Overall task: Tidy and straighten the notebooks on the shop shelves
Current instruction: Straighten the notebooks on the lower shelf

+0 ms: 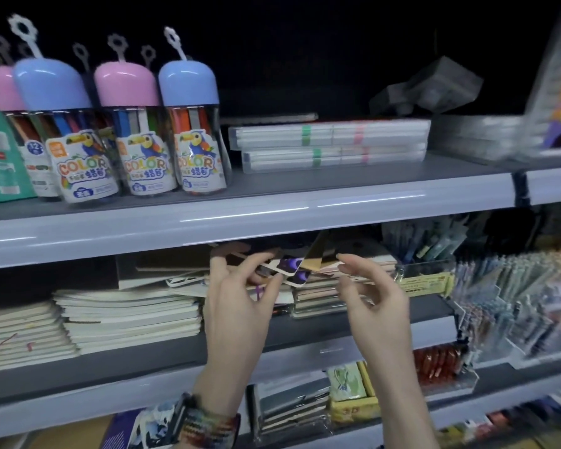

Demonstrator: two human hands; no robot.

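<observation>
Pinching fanned notebooks, tilted diagonally

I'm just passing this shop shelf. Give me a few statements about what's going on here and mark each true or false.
1. The left hand and the right hand both pinch the small notebooks in front of the middle shelf. True.
2. The crayon tubs on the top shelf all have green lids. False: the lids are pink and blue.
3. Clear flat boxes lie stacked to the right of the crayon tubs. True.
4. The notebook piles left of the hands stand upright. False: they lie flat.
5. Nothing is worn on the left arm. False: bracelets circle the wrist.
</observation>
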